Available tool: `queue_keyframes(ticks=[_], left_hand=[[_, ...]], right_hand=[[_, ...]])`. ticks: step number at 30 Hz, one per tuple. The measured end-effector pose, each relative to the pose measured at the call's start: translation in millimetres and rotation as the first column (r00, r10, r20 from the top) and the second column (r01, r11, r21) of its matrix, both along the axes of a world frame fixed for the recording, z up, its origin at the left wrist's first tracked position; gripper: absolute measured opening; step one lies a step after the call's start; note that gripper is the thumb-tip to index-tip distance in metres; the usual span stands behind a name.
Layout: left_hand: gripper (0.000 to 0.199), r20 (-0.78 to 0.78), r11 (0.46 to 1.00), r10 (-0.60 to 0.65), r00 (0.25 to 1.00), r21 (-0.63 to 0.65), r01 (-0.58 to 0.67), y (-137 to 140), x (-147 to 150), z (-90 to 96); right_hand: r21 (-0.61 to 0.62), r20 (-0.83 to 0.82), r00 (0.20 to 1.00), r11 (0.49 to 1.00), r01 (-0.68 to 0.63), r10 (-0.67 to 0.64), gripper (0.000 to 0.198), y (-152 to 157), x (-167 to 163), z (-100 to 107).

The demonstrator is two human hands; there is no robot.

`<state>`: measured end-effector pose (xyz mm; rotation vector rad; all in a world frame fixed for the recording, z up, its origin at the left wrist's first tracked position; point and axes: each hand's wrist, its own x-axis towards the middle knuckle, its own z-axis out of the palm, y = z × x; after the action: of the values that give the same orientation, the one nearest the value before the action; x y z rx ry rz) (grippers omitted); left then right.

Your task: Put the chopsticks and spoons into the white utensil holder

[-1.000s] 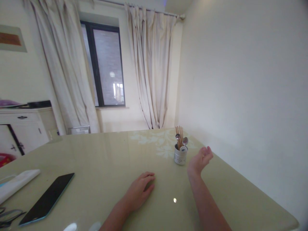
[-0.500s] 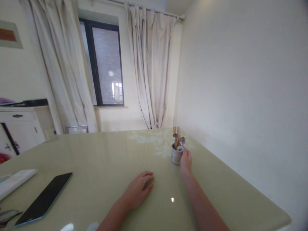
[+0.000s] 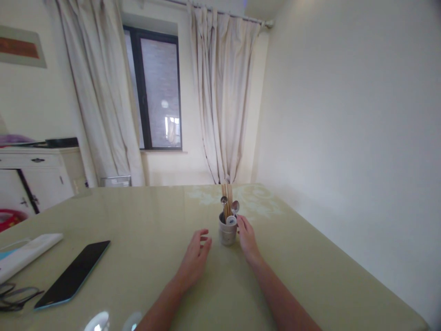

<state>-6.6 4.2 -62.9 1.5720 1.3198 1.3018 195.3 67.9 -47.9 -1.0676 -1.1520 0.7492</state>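
A light grey utensil holder (image 3: 227, 234) stands upright on the pale green table. In it are several wooden chopsticks (image 3: 227, 202), two metal spoons (image 3: 235, 207) and a white ceramic spoon (image 3: 231, 221) with a blue mark. My right hand (image 3: 247, 236) grips the right side of the holder near its rim; the fingertips are partly hidden. To the left of the holder, my left hand (image 3: 196, 255) is held just above the table, fingers curved and apart. It holds nothing, and a small gap separates it from the holder.
A dark tablet or phone (image 3: 74, 273) lies at the left of the table (image 3: 144, 220). Eyeglasses (image 3: 20, 296) and a white power strip-like object (image 3: 32, 253) are beside it. A wall (image 3: 344, 138) runs along the table's right edge; a cabinet (image 3: 44, 179) stands behind at left.
My right hand has moved the utensil holder left and a little nearer. My left hand has risen and turned toward it, fingers spreading. The view has shifted slightly left.
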Motion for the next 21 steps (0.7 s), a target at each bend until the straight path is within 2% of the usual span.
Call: queue_keyframes(ticks=[3,5,8,11,15,21], left_hand=[[0.071,0.138,0.996,0.087,0.987,0.008,-0.089,4,-2,5.2],[0.074,0.203,0.996,0.083,0.976,0.004,-0.086,5,-5,8.3],[0.077,0.286,0.998,0.06,0.956,0.0,-0.062,5,-8,10.9],[0.081,0.422,0.997,0.075,0.903,-0.026,-0.071,7,-10,11.0],[0.083,0.574,0.999,0.034,0.818,-0.052,-0.005,8,-10,11.9],[0.072,0.569,0.998,-0.015,0.822,-0.037,0.045,-2,-10,22.3]], right_hand=[[0.002,0.029,0.995,0.995,-0.095,0.095,0.04,-12,-19,0],[0.001,0.061,0.982,0.984,-0.179,0.179,0.039,-21,-30,1],[-0.007,0.136,0.931,0.94,-0.341,0.339,0.038,-36,-42,4],[-0.018,0.184,0.877,0.894,-0.448,0.443,0.036,-47,-48,8],[-0.03,0.203,0.832,0.853,-0.521,0.516,0.032,-54,-49,12],[0.034,0.199,0.82,0.832,-0.553,0.537,0.036,-55,-45,12]])
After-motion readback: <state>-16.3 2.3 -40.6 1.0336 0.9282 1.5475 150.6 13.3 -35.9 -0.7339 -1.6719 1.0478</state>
